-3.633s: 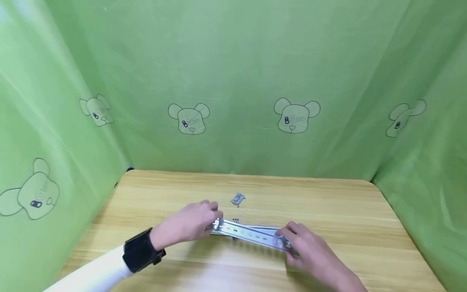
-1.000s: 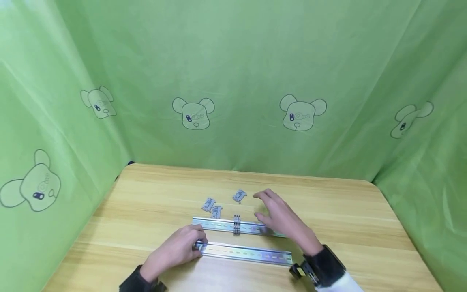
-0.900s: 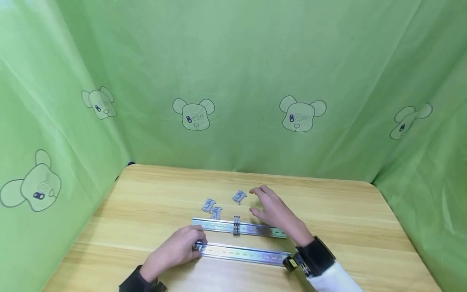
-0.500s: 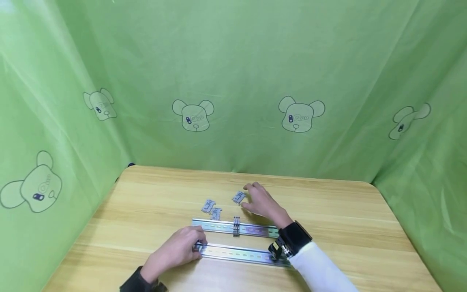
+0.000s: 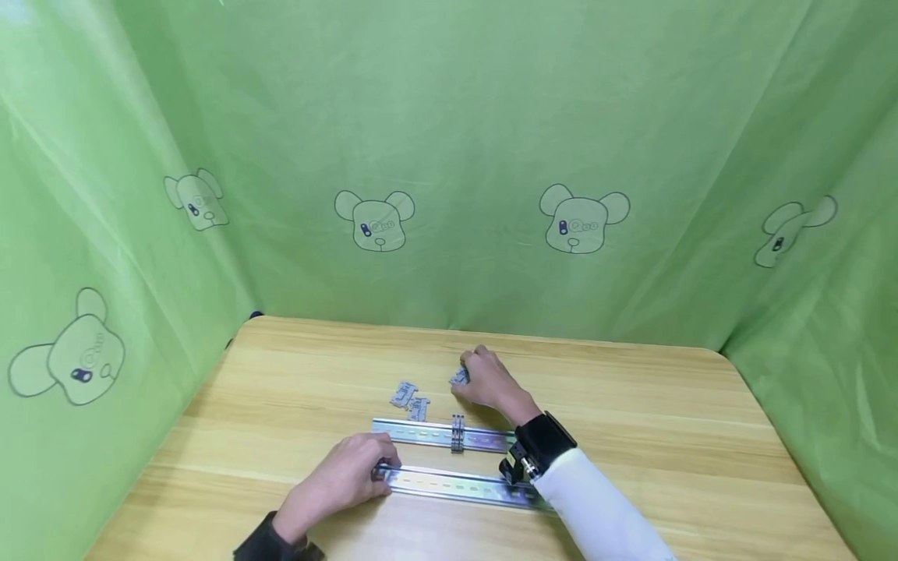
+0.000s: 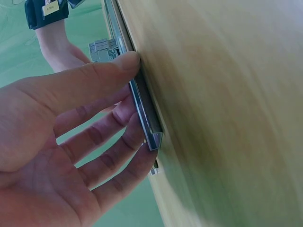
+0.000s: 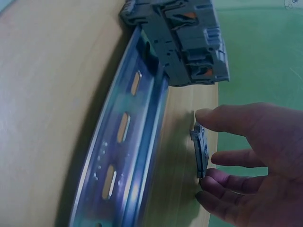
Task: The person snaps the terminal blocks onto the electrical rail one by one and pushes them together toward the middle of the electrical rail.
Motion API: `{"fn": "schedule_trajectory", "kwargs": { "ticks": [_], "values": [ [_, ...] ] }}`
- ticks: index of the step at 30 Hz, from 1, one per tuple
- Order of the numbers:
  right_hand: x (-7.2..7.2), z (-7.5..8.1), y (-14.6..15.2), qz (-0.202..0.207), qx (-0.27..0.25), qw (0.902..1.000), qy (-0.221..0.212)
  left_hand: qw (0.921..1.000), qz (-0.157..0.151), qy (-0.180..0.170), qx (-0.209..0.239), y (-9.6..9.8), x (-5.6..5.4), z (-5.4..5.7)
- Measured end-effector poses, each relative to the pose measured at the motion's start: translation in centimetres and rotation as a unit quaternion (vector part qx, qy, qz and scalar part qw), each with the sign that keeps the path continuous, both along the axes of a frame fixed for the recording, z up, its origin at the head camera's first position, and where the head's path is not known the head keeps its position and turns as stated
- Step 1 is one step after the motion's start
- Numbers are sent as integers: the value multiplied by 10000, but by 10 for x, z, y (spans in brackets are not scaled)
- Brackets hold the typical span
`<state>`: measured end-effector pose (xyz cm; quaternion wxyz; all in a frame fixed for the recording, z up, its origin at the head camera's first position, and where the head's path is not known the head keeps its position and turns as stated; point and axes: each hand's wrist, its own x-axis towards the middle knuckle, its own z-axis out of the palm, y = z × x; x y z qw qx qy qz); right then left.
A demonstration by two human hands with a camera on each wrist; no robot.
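My left hand [image 5: 344,475] grips the left end of the nearer metal DIN rail [image 5: 449,485], thumb on one long edge and fingertips along the other in the left wrist view. At the back, my right hand [image 5: 493,386] pinches a grey terminal block [image 7: 200,151] by its two ends, and partly hides it from the head view. The block lies flat at the table. A second DIN rail [image 5: 421,433] runs behind the first, with a few terminal blocks [image 5: 457,433] mounted upright side by side near its middle.
Two loose grey terminal blocks, one farther back [image 5: 403,394] and one closer [image 5: 418,409], lie behind the far rail's left half. My right forearm crosses over the right ends of both rails. A green curtain [image 5: 449,296] stands along the wooden table's [image 5: 666,421] back edge.
Earlier both hands held the nearer rail tilted over the far one; now it lies in front. My right hand has moved left to the back block and closed on it. The left hand stays put lately.
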<state>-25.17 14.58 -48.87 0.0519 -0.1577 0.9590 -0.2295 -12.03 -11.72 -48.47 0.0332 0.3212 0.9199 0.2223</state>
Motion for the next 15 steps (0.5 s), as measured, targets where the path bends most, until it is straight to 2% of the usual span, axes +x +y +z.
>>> {"fn": "schedule_trajectory", "kwargs": {
  "ticks": [8,15],
  "values": [
    [0,2,0,64,10,9999,151,10000,-5,53,21,1,-1,1],
    [10,12,10,140,-179,9997,-46,10000,8,-14,67,-2,-1,-3]
  ]
}}
